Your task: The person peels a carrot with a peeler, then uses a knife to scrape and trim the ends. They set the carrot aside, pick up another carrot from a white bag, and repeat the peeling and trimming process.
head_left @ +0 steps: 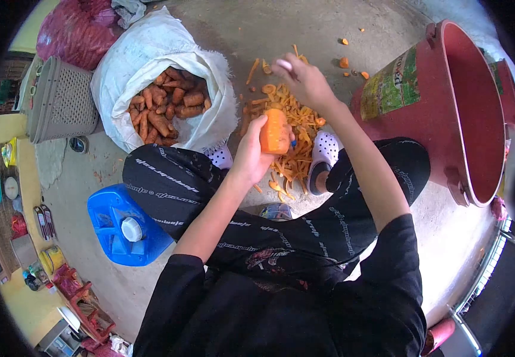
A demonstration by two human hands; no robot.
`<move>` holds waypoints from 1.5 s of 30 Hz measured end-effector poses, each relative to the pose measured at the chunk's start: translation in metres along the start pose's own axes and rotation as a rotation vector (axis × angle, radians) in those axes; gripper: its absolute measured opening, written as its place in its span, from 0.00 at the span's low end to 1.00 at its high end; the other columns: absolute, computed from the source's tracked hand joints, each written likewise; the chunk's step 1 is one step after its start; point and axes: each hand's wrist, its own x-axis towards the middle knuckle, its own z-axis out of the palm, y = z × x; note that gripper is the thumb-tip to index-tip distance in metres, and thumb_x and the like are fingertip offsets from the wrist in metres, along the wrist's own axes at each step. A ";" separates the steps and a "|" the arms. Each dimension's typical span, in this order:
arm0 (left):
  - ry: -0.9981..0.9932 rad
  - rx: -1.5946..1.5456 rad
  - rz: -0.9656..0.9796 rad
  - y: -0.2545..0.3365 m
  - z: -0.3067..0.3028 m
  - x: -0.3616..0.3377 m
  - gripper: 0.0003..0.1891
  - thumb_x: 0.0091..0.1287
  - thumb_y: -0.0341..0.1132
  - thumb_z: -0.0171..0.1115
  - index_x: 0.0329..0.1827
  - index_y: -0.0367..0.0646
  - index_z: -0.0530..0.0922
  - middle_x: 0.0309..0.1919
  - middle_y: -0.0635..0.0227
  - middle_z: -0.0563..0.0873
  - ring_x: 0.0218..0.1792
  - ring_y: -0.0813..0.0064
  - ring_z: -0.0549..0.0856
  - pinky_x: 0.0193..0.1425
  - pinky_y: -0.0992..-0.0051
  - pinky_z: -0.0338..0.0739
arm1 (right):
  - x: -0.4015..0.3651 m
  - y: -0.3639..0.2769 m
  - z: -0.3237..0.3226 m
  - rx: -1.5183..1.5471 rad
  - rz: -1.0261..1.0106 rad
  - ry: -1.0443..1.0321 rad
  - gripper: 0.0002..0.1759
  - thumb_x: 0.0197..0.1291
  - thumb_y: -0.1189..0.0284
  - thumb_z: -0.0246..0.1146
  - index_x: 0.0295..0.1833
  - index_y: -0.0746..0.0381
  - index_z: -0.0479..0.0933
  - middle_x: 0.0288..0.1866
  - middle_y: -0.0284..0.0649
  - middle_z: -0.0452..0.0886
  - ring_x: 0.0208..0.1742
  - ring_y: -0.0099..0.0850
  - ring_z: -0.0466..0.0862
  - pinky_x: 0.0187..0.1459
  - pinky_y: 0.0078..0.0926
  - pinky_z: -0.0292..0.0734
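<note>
A peeled orange carrot [275,132] is in my left hand [254,149], with the fingers wrapped round it above the floor. A small blue bit shows beside the carrot at my fingertips; what it belongs to is hidden. My right hand [305,83] is raised further forward, its fingers curled in and partly blurred. A pale pinkish spot shows at its fingertips, and I cannot make out what, if anything, is in them. Below both hands, a heap of orange peelings [298,160] lies on the floor between my feet.
A white sack [144,53] of unpeeled carrots [165,107] stands open at front left. A large red bucket [442,119] stands at right. A blue jerrycan [114,208] is beside my left leg, a grey basket [64,101] further left. Carrot pieces [344,62] lie ahead.
</note>
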 end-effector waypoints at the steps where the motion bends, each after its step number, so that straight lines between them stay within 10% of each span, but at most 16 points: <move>1: -0.002 0.015 -0.001 0.001 0.000 0.000 0.24 0.74 0.52 0.46 0.56 0.38 0.70 0.42 0.61 0.80 0.42 0.70 0.81 0.50 0.69 0.74 | 0.000 -0.014 -0.006 0.053 0.012 0.056 0.20 0.67 0.55 0.56 0.45 0.64 0.67 0.26 0.49 0.78 0.27 0.46 0.80 0.30 0.39 0.73; 5: 0.124 0.108 0.093 0.000 0.008 0.000 0.22 0.74 0.51 0.44 0.55 0.42 0.71 0.41 0.64 0.81 0.43 0.71 0.81 0.51 0.69 0.74 | -0.008 -0.068 -0.025 0.858 0.300 0.214 0.21 0.70 0.51 0.51 0.41 0.60 0.68 0.20 0.28 0.64 0.17 0.19 0.65 0.22 0.22 0.67; 8: 0.058 0.122 0.087 0.001 0.003 0.001 0.23 0.73 0.55 0.42 0.54 0.46 0.72 0.42 0.67 0.81 0.44 0.73 0.80 0.52 0.69 0.74 | -0.034 -0.093 -0.033 1.314 0.488 0.238 0.23 0.70 0.48 0.47 0.39 0.60 0.64 0.17 0.29 0.55 0.12 0.20 0.55 0.18 0.25 0.63; 45: 0.096 0.397 0.141 -0.008 -0.005 -0.006 0.25 0.78 0.52 0.30 0.58 0.42 0.69 0.39 0.65 0.79 0.38 0.75 0.81 0.42 0.75 0.78 | -0.011 -0.061 0.002 1.319 0.833 0.151 0.20 0.69 0.52 0.51 0.35 0.58 0.63 0.18 0.26 0.55 0.14 0.17 0.56 0.17 0.24 0.65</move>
